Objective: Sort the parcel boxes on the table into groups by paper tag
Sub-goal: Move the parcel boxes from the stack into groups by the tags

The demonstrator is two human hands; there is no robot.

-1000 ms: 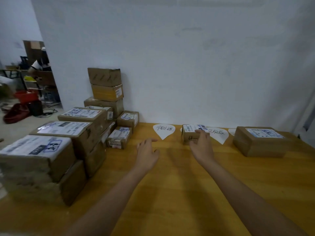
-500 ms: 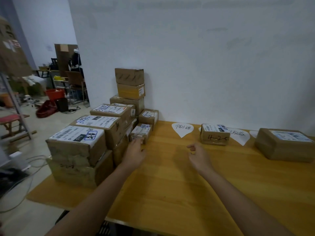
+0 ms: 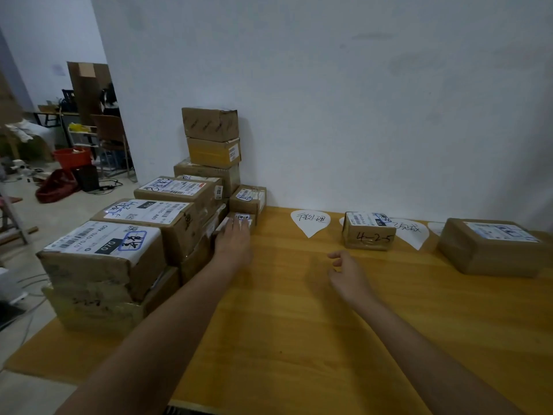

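Two bare forearms reaching in from the near edge over a yellow wooden table (image 3: 299,339). Left hand (image 3: 232,241) palm down, fingers spread and laid over the top of a small parcel box (image 3: 243,220) at the foot of the stack, touching its white label; not possible to tell whether closed around it. Right hand (image 3: 348,274) hovering over bare tabletop, fingers loosely curled, holding nothing, apart from every box.

At the near left corner, a large box with a 070 label (image 3: 101,253) sitting on a lower carton. Behind it, stepped boxes with white labels (image 3: 149,215), one behind another, up to a tall stack (image 3: 211,145) against the wall (image 3: 359,100).

Farther right, near the wall, a heart-shaped paper tag (image 3: 310,221) with handwriting, lying flat and bare. Just right of that, a small box marked 4-2-5 (image 3: 368,232), resting partly over a second paper tag (image 3: 411,232); writing on both tags too faint to read with confidence. At the far right, a wider flat box (image 3: 490,247) with a printed label on top, seemingly covering part of a third tag (image 3: 435,227).

Beyond the table's left end, an open room with a red tub (image 3: 72,157) and a chair (image 3: 112,139)
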